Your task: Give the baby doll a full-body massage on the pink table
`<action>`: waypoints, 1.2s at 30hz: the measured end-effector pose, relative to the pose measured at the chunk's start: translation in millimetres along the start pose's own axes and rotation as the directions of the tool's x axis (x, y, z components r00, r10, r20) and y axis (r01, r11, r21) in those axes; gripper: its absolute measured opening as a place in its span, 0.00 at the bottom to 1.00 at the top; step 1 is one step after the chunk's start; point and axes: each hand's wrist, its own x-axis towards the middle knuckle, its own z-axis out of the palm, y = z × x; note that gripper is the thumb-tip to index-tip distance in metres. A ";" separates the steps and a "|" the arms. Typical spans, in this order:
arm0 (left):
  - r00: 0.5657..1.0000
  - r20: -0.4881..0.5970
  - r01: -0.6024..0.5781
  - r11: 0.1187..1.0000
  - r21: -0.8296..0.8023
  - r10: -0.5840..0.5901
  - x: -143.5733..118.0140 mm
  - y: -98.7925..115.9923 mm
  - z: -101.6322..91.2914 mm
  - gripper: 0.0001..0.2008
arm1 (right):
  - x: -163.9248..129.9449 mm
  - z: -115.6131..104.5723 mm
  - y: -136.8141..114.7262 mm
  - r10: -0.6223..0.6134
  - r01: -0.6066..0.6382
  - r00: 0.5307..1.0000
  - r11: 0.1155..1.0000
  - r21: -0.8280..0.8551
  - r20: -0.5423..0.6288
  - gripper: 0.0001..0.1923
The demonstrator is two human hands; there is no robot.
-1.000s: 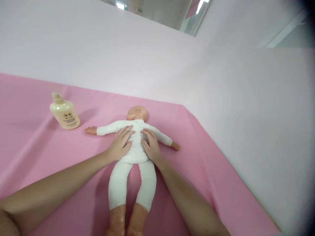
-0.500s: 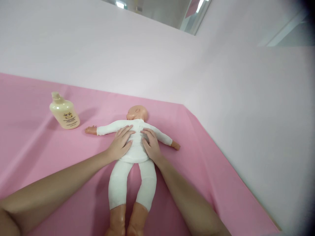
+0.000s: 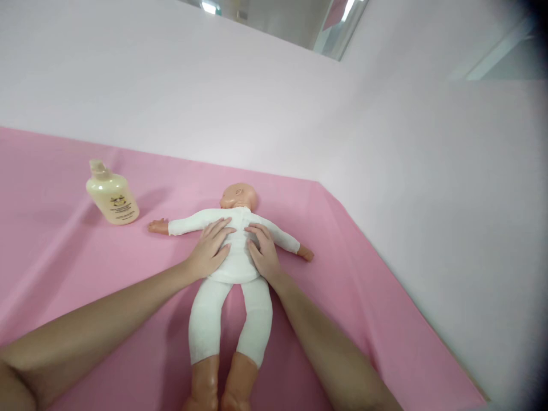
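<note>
A baby doll [image 3: 240, 265] in a white top and white leggings lies face down in the head view, its head turned to the left and both arms stretched out sideways. On the left side of its back rests my left hand [image 3: 210, 249], open, with the fingers spread on the cloth. My right hand [image 3: 262, 251] lies open on the right side of the back, its fingers slightly bent. Between the fingertips of the two hands a strip of the white top shows. Neither hand grasps anything. The doll's feet run out at the bottom edge.
A pale yellow pump bottle [image 3: 115, 197] stands to the left of the doll's outstretched arm. Under everything spreads a pink cloth [image 3: 334, 319] with a few creases. White walls [image 3: 171, 85] rise behind and to the right, with a window [image 3: 282, 20] at the top.
</note>
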 end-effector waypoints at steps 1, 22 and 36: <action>1.000 -0.004 -0.001 1.000 0.000 0.001 0.0 0.0 0.1 0.18 | 0.1 0.0 0.2 0.000 0.000 1.000 1.000 0.004 0.000 0.16; 1.000 -0.008 -0.021 1.000 0.013 0.021 0.2 -1.6 1.1 0.18 | 0.2 0.6 1.6 0.006 -0.006 1.000 1.000 0.014 -0.011 0.16; 1.000 0.003 -0.012 1.000 -0.004 0.012 0.6 -1.1 0.6 0.18 | -0.2 0.7 1.7 0.014 -0.013 1.000 1.000 0.019 -0.010 0.15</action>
